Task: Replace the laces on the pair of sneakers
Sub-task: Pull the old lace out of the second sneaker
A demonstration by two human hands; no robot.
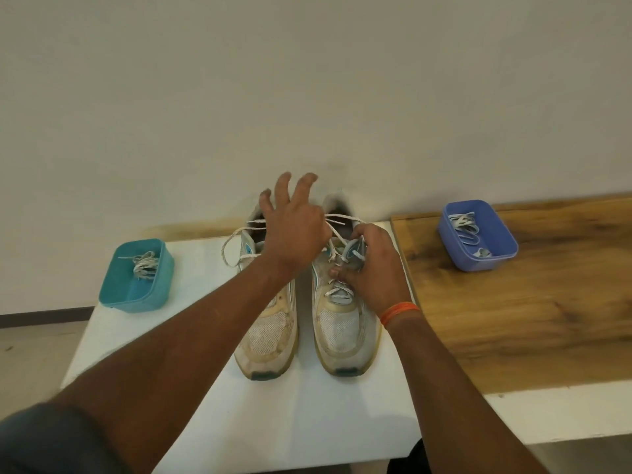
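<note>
Holding the tongue and lace area of the right sneaker (pixel 343 316), the right hand (pixel 371 268) keeps a curled grip, while the left hand (pixel 294 230) pulls a lace (pixel 337 236) with its outer fingers spread. The left sneaker (pixel 270 333) stands just beside, both on the white bench (pixel 136 340). A teal tub (pixel 136 277) and a blue tub (pixel 478 236) each hold laces.
</note>
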